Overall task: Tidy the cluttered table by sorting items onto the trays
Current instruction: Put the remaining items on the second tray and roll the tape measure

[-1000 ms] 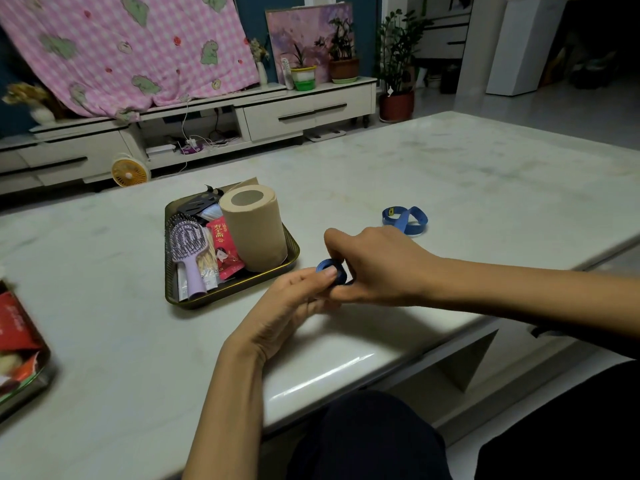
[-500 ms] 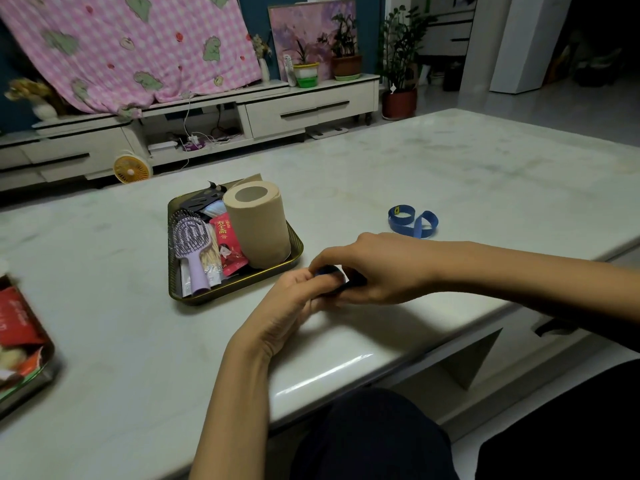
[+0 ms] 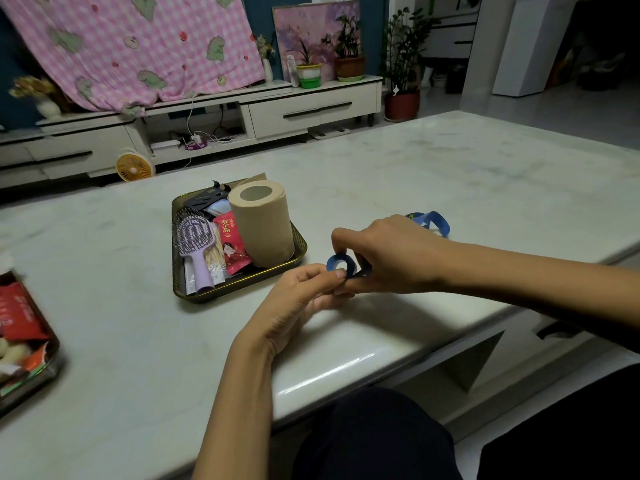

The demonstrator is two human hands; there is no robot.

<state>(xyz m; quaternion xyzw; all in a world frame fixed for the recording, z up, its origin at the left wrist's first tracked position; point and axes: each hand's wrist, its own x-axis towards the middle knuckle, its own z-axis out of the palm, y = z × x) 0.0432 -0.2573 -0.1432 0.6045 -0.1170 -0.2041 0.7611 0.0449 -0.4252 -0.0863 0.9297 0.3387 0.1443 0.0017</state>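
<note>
From the head camera, a person is sitting at a big pale table [image 3: 450, 174] and looking down at both hands. The left hand [image 3: 298, 296] is pinching a small blue roll [image 3: 341, 265] with its fingertips. The right hand [image 3: 388, 258] is curling its fingers over the other side of the same roll. So both hands are holding it, just above the near part of the table and just beside the tray. The roll is small and partly hidden by fingers, so it may be tape or a wound-up strap; the picture is not showing which.

The tray [image 3: 242, 292] is sitting in the middle of the table and is already looking full. A paper roll [image 3: 261, 223] is standing upright in it. A hairbrush [image 3: 195, 240] and a red packet [image 3: 232, 244] are lying next to the paper roll, with a few other small things behind them.

A second tray [image 3: 52, 358] is peeking in at the left edge, holding what look like snack bags.

Most of the tidying is looking done. Two things are still waiting: the blue roll in the hands, and a loose blue strap [image 3: 431, 221] lying on the table behind the right hand, well apart from both trays. Both probably belong in the middle tray.
</note>
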